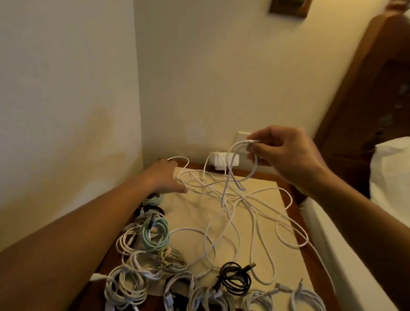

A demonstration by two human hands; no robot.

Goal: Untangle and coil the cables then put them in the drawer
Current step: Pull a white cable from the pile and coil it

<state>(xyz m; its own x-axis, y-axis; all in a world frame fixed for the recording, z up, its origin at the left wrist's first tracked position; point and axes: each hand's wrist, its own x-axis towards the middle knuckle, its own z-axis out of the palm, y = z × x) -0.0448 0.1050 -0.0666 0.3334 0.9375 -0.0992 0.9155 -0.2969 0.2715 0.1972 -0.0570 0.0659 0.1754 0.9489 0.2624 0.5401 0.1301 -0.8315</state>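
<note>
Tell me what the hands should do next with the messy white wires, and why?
Probably lift the right hand a little higher, drawing the thin white cable it pinches near its end out of the loose tangle of white cables on the cream mat. The left hand rests at the tangle's edge, so it could hold the rest down.

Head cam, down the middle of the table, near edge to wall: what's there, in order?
White coiled cable → black coiled cable → tangled white cables → white charger at the wall.
</note>
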